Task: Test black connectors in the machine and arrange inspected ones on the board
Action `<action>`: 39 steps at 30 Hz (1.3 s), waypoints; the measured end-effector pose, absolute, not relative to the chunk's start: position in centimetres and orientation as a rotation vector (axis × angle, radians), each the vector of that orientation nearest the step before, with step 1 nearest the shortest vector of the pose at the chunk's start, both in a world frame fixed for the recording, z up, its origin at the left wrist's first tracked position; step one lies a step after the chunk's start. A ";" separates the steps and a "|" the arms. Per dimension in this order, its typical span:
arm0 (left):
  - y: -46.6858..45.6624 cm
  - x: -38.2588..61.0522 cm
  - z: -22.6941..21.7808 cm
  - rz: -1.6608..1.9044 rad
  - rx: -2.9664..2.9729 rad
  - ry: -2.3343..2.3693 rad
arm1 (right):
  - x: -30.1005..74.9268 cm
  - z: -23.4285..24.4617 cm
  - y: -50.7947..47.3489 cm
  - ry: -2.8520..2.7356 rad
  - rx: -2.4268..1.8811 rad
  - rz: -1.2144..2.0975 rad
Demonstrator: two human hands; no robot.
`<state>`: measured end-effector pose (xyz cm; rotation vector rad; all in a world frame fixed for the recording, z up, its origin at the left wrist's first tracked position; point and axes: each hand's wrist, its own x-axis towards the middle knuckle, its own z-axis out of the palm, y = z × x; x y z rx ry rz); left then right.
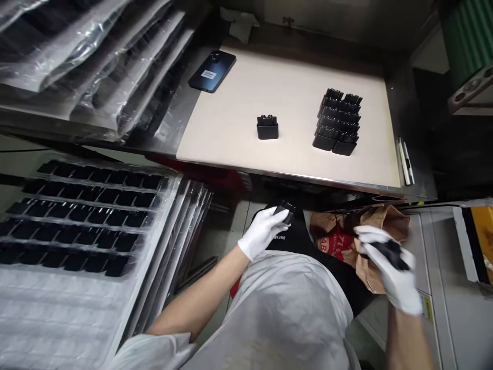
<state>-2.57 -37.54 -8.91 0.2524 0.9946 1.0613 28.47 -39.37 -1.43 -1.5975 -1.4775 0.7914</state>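
Note:
My left hand (263, 231), in a white glove, is closed around a small black plastic part (287, 210) above my lap. My right hand (400, 282), gloved too and smeared by motion, grips a dark object (387, 252) over the brown paper bag (389, 221); its exact shape is blurred. On the pale board (231, 128) in front of me stands one black part (267, 128) with raised prongs on top. Farther right on the board, several like parts (339, 123) are packed together in two columns.
A phone (213, 72) lies at the board's left corner. To my left, a clear tray (65, 303) holds rows of black parts on a tray stack. Wrapped trays (96, 67) are piled at upper left. Pens (405, 162) lie right of the board. The table edge (308, 179) fronts me.

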 end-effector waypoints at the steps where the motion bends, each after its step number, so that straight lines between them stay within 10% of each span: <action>1: -37.2 -2.5 -9.3 1.056 0.292 1.036 | 27.9 -2.4 -38.8 -1.542 -1.597 0.952; 5: -36.3 -3.2 -10.9 1.057 0.657 1.464 | 24.7 -5.8 -35.6 -1.997 -1.742 1.238; 15: -36.9 -8.0 -15.2 0.613 1.345 2.100 | 17.1 -1.7 -30.0 -3.086 -1.910 0.381; 27: -36.7 -12.4 -17.4 0.894 0.409 1.024 | 18.0 -4.4 -32.7 -2.964 -2.030 0.874; 39: -34.6 -14.4 -15.4 0.477 1.571 1.547 | 16.8 -3.2 -32.1 -2.969 -2.055 0.705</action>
